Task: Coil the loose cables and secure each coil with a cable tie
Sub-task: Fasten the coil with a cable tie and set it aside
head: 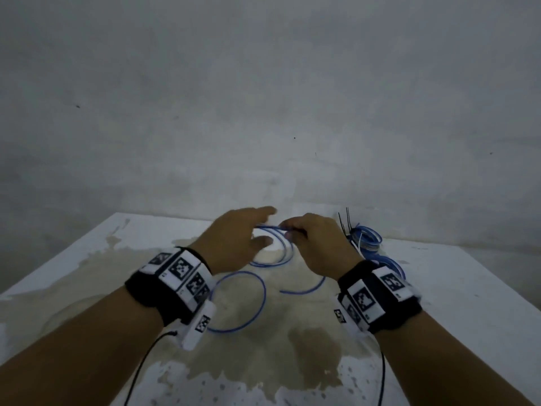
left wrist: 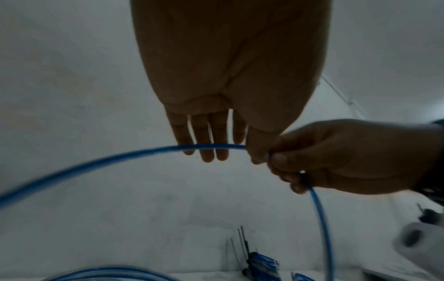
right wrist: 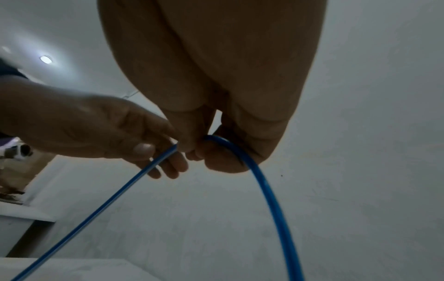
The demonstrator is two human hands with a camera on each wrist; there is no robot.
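Note:
A loose blue cable sprawls in open loops on the white table. My right hand pinches a raised stretch of it between thumb and fingers; the right wrist view shows the cable bending over that pinch. My left hand is just to the left with its fingers straight. The cable runs across them, between fingers and thumb, and is not gripped. Black cable ties lie at the back right beside the coils.
Two coiled blue bundles sit at the table's back right, close to my right wrist. A brownish stain covers the table's middle. A bare grey wall rises directly behind the table's far edge.

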